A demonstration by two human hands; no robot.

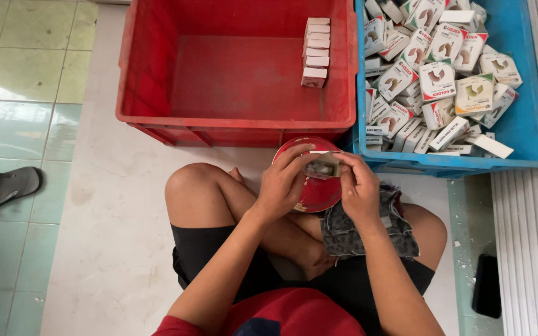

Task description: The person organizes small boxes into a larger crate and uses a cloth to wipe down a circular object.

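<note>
White cardboard shows between both hands: a small box [322, 165] is held over a round red tin [314, 186] that rests in the person's lap. The left hand [286, 183] grips the box's left side, its fingers [300, 155] curled over the top edge. The right hand [359, 186] pinches the right side, fingers closed on it. A grey cloth [368, 233] lies on the right thigh. Ahead on the floor, a red crate [151, 68] holds one row of boxes [316, 51]; beside it, a blue crate [524, 134] is heaped with loose boxes [437, 74].
</note>
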